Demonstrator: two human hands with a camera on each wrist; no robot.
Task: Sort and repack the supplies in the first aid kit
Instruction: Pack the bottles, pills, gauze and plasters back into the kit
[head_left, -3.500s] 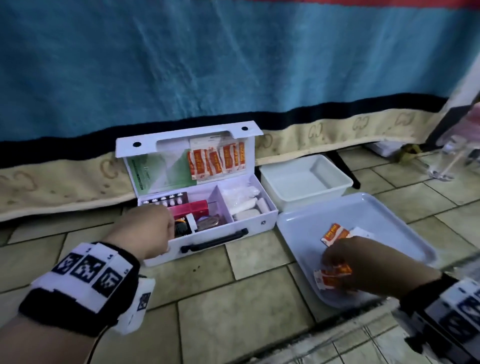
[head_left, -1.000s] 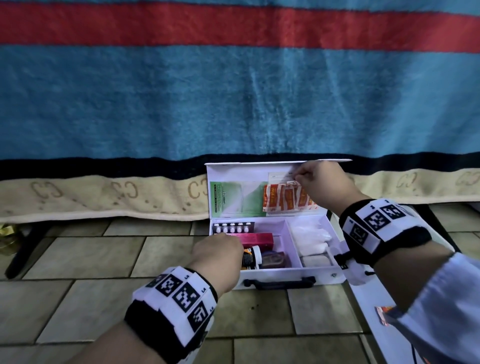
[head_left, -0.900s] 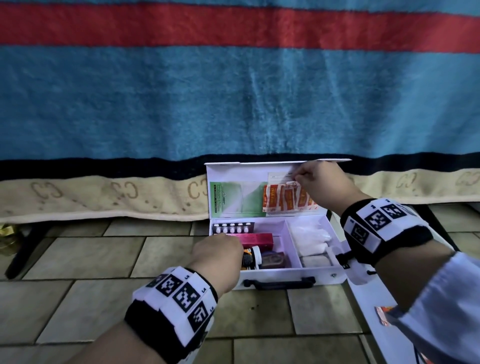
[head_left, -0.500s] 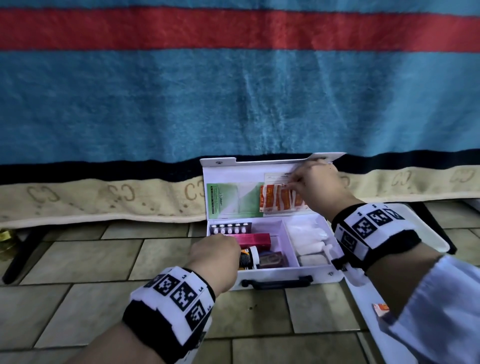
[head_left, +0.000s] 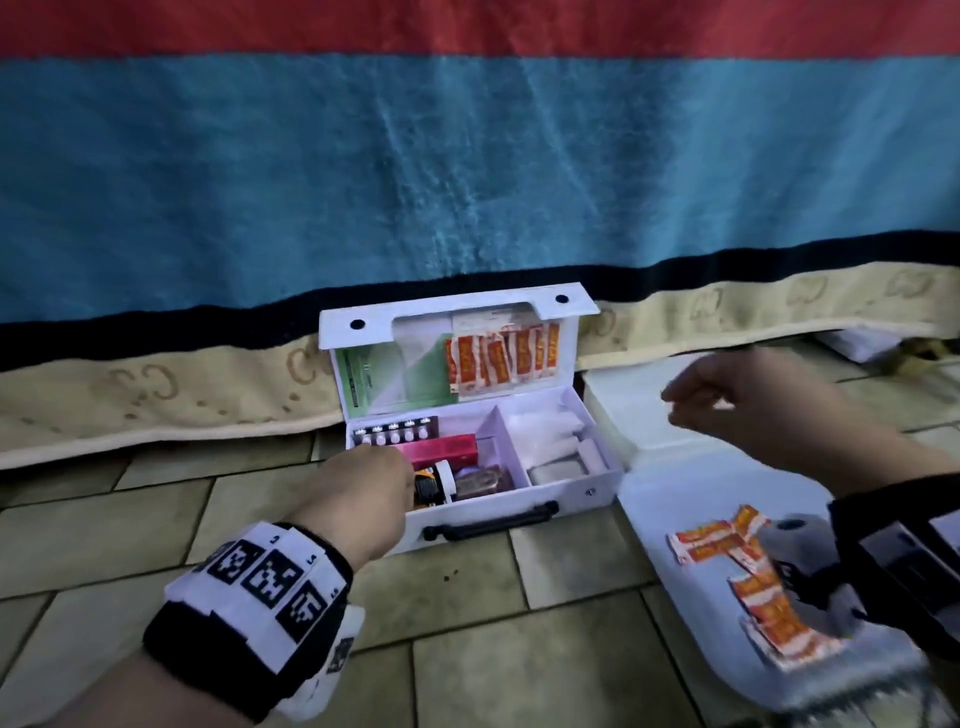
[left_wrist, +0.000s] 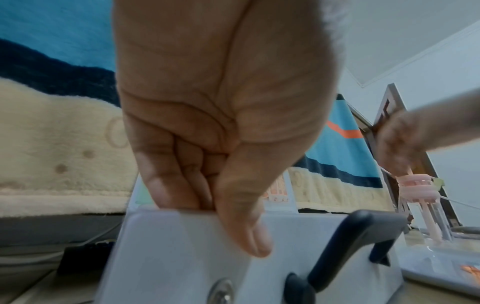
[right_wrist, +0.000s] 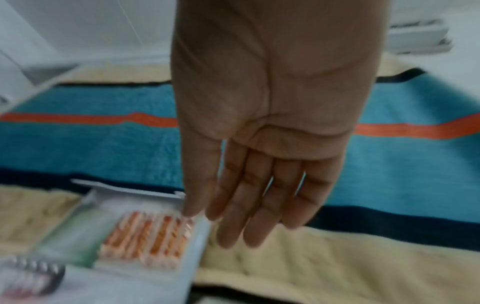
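Observation:
The white first aid kit stands open on the tiled floor, its lid leaning against the blanket. A row of orange sachets sits in the lid pocket beside a green leaflet. My left hand grips the kit's front left wall, thumb outside and fingers inside. My right hand hovers empty to the right of the kit, fingers straight. More orange sachets lie on the white tray at the right.
Inside the kit are a pill blister, a red box, a small bottle and white dressings. A white tub stands behind the tray. The striped blanket hangs close behind.
My right hand has let go of the sachets in the lid and drawn back to the right, over the tray. The left hand still holds the kit's wall.

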